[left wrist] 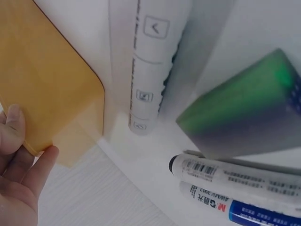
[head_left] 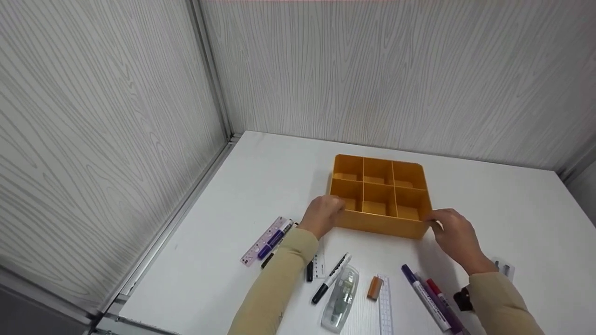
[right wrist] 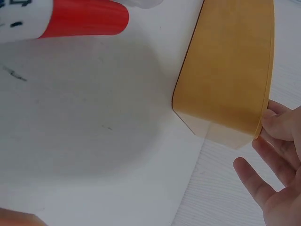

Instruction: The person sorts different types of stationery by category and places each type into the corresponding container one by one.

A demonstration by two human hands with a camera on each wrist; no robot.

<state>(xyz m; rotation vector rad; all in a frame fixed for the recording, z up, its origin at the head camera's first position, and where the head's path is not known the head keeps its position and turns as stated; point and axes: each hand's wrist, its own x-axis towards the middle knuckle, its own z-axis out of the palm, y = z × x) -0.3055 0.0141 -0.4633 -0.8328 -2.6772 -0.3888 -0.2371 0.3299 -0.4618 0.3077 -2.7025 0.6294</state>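
A yellow-orange organizer box (head_left: 377,222) with several square compartments, all bare inside, stands upright on the white table. At its front left corner my left hand (head_left: 322,215) pinches the rim; the left wrist view shows thumb and fingers (left wrist: 42,169) at the box edge. My right hand (head_left: 454,235) grips the rim at the front right corner. In the right wrist view its thumb lies on the outer wall, while one finger (right wrist: 254,181) extends away from the box. Both forearms reach forward over scattered stationery.
Left lie a pink ruler (head_left: 251,253) and a purple marker (head_left: 274,239). Nearer the front are a black-and-white marker (head_left: 330,279), a clear correction-tape dispenser (head_left: 341,300), an orange-brown block (head_left: 374,288) and a clear ruler (head_left: 385,307). Several markers (head_left: 426,298) lie right. Walls (head_left: 372,70) border the table.
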